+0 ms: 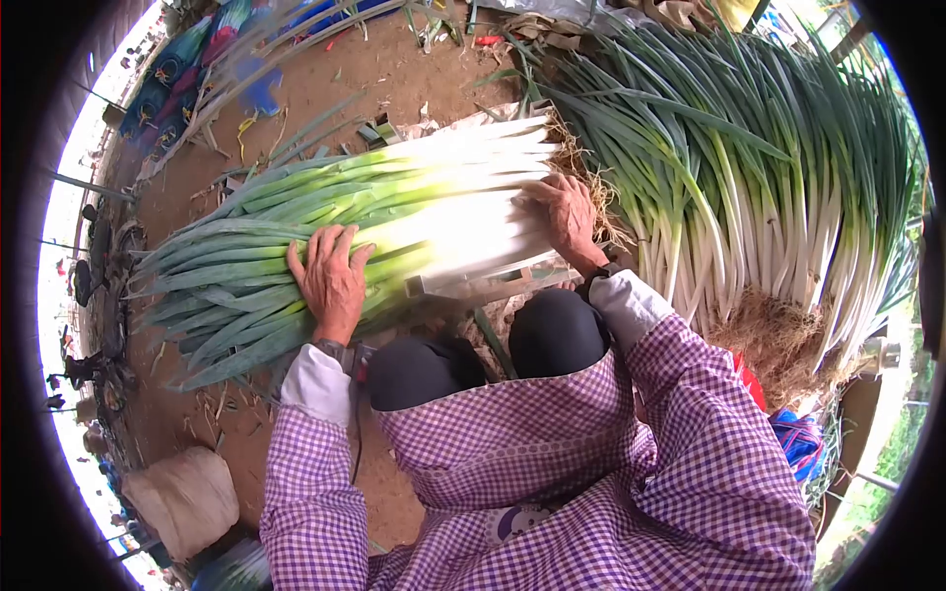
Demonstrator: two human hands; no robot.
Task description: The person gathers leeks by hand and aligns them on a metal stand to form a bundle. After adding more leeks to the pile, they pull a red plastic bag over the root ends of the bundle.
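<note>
A thick bundle of long green onions (pixel 424 217) lies crosswise in front of my knees, green leaves to the left and white stems to the right. My left hand (pixel 331 279) rests on the leafy part with its fingers spread. At the root end, my right hand (pixel 570 215) lies against the white stems, fingers bent over them beside the brown roots (pixel 609 212). Part of a metal frame (pixel 473 286) shows under the near side of the bundle.
A large heap of green onions (pixel 749 167) stands to the right, roots toward me. A pale roll of twine (pixel 187 500) sits at lower left. Blue and red cord (pixel 800 443) lies at lower right. Leaf scraps litter the dirt floor (pixel 394 69).
</note>
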